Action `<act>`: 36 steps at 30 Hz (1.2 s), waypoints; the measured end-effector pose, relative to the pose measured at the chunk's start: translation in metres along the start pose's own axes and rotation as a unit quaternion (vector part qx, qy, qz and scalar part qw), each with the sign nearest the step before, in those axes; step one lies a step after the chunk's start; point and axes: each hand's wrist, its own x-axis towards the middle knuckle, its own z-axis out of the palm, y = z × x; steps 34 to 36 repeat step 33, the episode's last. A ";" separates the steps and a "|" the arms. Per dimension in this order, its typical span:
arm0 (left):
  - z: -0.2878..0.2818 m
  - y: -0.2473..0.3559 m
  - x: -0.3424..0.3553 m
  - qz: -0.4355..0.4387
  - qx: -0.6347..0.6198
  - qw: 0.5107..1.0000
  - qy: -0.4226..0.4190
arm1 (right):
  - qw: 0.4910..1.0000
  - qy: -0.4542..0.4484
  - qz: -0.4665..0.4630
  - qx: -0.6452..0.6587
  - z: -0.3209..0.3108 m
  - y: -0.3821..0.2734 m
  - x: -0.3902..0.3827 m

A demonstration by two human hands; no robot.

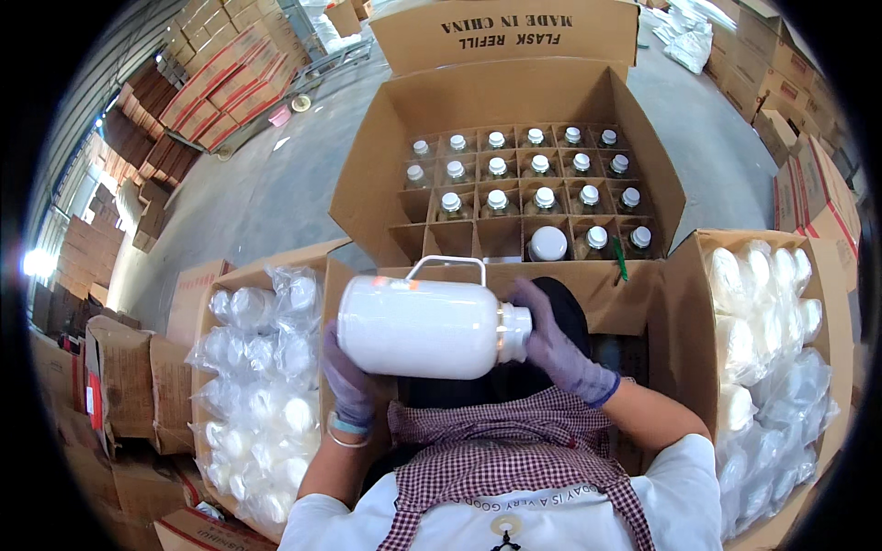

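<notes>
Across my lap I hold a white vacuum flask (418,329) on its side, its thin white carrying handle up and its silvery neck toward the right. My left hand (347,375), in a grey-purple glove, is closed round the flask's base end. At the neck end, my right hand (555,342), gloved alike, grips the flask with fingers partly hidden behind it. Just beyond stands an open divided carton (514,92) with rows of white-capped glass flask refills (497,200) in its cells. One cell holds a larger, rounder white top (548,244). Several front-left cells show no refill.
A green-handled tool (619,260) sticks up at the carton's front edge. To the left, an open box (328,275) holds plastic-wrapped white pieces; a similar box (703,317) stands right. Stacked cartons (220,87) and a wheeled trolley (340,64) are farther off.
</notes>
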 end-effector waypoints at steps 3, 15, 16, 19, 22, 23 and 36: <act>0.011 -0.008 -0.021 0.129 -0.009 0.991 0.023 | 0.928 -0.025 0.317 0.192 -0.007 -0.018 -0.008; 0.026 -0.017 0.004 -0.031 0.051 0.989 -0.134 | 0.968 0.097 0.185 0.140 -0.007 0.006 -0.011; 0.031 -0.021 0.007 -0.071 -0.030 0.990 -0.118 | 0.945 0.064 0.270 0.173 -0.015 -0.014 -0.009; 0.064 -0.033 0.041 -0.104 -0.128 0.983 -0.084 | 0.945 0.073 -0.149 -0.282 -0.031 -0.014 -0.008; 0.096 -0.128 0.092 -0.092 -0.016 0.993 -0.077 | 0.747 0.042 -0.376 -0.547 -0.068 -0.029 0.005; 0.108 -0.138 0.114 -0.073 0.101 0.988 -0.089 | 0.778 0.119 -0.352 -0.506 -0.075 -0.024 0.007; 0.178 -0.135 0.194 -0.009 0.447 0.864 -0.232 | 0.860 0.369 -0.133 -0.325 -0.151 0.014 -0.029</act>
